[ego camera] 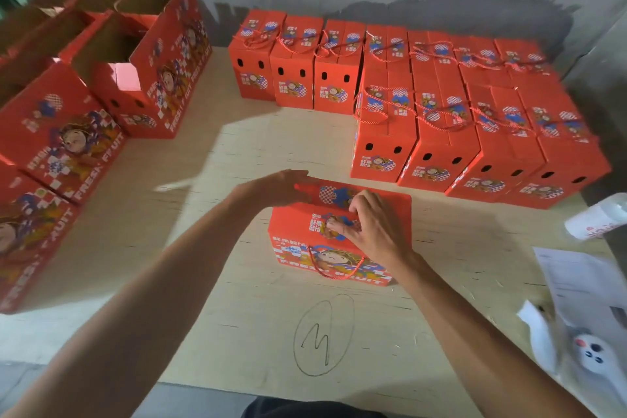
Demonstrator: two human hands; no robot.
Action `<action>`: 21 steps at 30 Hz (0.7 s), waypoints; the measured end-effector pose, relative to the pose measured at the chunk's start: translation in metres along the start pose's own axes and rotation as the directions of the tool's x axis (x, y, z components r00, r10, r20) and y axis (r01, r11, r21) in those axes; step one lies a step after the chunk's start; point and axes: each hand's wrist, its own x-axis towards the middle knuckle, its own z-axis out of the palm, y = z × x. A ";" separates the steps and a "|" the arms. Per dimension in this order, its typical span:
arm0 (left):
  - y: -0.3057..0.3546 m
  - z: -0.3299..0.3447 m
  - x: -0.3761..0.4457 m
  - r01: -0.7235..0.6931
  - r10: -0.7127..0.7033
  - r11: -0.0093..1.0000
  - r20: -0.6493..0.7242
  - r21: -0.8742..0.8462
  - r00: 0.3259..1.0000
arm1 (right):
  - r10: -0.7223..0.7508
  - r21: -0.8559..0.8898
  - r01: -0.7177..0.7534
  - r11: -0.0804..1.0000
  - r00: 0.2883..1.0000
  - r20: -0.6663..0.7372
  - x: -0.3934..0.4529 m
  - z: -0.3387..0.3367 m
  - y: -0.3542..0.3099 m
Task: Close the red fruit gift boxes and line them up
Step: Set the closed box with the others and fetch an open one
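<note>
**Closing the top flaps on the near box**

We're mid-close on one red fruit gift box point(339, 234), sitting near the middle of the plywood tabletop point(210, 248), a bit in from the near edge. Left hand point(285, 185) lies flat, fingers straight, on the far top flap, pressing it down. Right hand point(369, 227) is on the near top flap, fingers curled at the centre seam; looks like it's tucking the flap, though we can't tell if anything is pinched. The red rope handle point(334, 265) hangs loose over the front face, so the top isn't finished.

Closed boxes point(383, 153) already stand lined up in rows toward the far right corner. Open boxes point(135, 78) wait along the left edge, flaps up.

Next, as we judge it: seat both flaps flush, bring the handle up, then slide the box to the end of a row, likely the gap left of the front row. Keep its face square with its neighbours.

Papers point(580, 285) and a white bottle point(597, 217) lie at the right edge.
</note>
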 end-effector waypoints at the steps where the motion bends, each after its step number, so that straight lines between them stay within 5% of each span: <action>1: 0.002 -0.006 0.003 0.015 -0.016 0.999 0.024 0.051 1.000 | -0.011 -0.004 0.011 1.000 1.000 -0.008 0.001 0.001 -0.002; 7: 0.006 -0.014 0.018 0.008 -0.018 0.982 0.051 0.186 0.999 | -0.059 -0.228 0.055 0.972 0.998 -0.012 0.012 0.028 -0.063; 13: -0.010 -0.016 0.027 -0.116 0.102 0.976 0.089 0.182 0.991 | -0.219 -0.430 0.115 0.896 0.955 -0.200 -0.001 0.034 -0.067; 21: 0.002 -0.021 0.028 -0.267 0.239 0.861 0.117 0.433 0.964 | -0.194 -0.426 0.044 0.904 0.928 -0.317 -0.022 0.042 -0.079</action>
